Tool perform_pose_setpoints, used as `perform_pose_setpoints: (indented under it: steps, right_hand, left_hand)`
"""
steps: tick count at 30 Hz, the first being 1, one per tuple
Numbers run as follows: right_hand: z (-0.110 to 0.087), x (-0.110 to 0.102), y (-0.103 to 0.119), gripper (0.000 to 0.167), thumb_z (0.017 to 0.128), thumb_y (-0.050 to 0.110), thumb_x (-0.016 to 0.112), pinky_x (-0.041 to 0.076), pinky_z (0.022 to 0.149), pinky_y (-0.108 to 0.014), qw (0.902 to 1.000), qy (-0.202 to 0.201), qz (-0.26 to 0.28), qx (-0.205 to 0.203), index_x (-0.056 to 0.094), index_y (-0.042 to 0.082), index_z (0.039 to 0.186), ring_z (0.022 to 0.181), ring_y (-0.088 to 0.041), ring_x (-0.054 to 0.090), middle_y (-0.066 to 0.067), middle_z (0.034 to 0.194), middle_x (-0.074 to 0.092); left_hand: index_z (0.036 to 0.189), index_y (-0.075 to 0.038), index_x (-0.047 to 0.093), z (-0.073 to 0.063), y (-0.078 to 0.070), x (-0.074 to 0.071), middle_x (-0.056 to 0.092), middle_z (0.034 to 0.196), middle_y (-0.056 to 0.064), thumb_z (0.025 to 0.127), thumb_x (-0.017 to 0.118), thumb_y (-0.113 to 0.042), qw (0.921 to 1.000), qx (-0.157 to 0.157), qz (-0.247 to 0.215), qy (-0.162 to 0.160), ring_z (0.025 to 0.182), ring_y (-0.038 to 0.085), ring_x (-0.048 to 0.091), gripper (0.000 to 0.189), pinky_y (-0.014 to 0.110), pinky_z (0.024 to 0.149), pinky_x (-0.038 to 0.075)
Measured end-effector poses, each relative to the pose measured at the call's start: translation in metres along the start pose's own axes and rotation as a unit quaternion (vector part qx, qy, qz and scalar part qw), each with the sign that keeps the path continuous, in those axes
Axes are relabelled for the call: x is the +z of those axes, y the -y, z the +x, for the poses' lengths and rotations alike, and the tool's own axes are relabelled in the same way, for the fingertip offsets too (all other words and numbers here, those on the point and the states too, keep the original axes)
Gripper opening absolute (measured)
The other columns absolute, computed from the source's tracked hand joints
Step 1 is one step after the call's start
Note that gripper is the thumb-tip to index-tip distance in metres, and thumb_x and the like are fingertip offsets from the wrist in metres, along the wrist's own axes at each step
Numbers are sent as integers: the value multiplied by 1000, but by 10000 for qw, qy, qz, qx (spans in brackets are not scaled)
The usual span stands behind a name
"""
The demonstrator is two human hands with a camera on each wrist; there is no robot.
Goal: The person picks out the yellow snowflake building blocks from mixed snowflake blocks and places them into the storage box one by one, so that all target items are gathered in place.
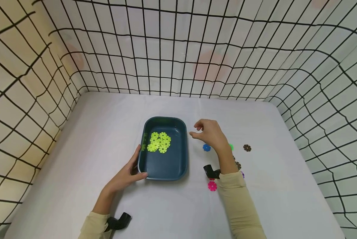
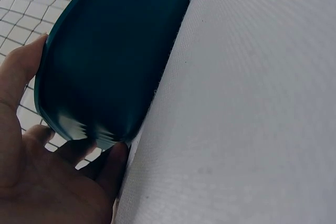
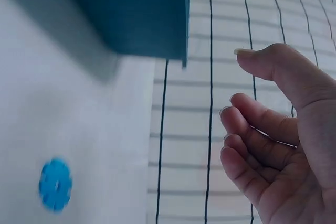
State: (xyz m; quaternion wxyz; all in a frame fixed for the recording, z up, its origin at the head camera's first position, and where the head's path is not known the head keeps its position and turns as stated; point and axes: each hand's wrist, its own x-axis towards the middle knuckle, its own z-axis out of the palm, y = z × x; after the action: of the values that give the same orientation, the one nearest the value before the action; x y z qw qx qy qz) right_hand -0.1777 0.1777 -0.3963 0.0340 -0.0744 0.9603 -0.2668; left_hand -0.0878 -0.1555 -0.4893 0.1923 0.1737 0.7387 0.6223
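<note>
A dark blue plastic tray (image 1: 163,167) stands on the white table, with a cluster of yellow-green notched plastic discs (image 1: 159,142) in its left half. My left hand (image 1: 126,174) holds the tray's near left corner, thumb at the near rim and fingers along the left wall. From the left wrist view, that hand (image 2: 58,177) spans the end of the tray (image 2: 110,51). Just right of the tray hovers my right hand (image 1: 209,132), thumb and loosely bent fingers apart, nothing between them. The right wrist view shows the right hand (image 3: 278,140) bare too. Below it lies a blue disc (image 1: 206,147).
Brown discs (image 1: 247,148), a green disc (image 1: 231,146) and pink discs (image 1: 212,186) lie on the table to the right, some partly hidden by the right arm. Black wire mesh (image 1: 175,49) walls the table (image 1: 107,116) at the back and sides.
</note>
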Motion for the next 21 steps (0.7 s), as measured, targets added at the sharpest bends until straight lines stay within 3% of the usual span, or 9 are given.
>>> perform_pose_setpoints:
  steps: [9, 21]
  right_hand:
    - [-19, -12, -40, 42, 84, 35, 74, 50, 78, -40, 9982, -310, 89, 507, 68, 3, 111, 94, -27, 55, -11, 99, 67]
    - [-42, -25, -80, 45, 87, 35, 71, 50, 86, -45, 9926, -512, 145, 1095, 64, 2, 117, 102, -30, 53, -15, 109, 66]
  left_hand:
    - [156, -33, -6, -1, -1, 0, -10, 165, 10, 90, 66, -10, 10000, 23, 2, 29, 146, 52, 9, 101, 64, 110, 24]
    - [156, -35, -6, -2, 1, -1, -10, 165, 10, 90, 67, -12, 10000, 46, -8, 56, 146, 51, 11, 100, 65, 109, 25]
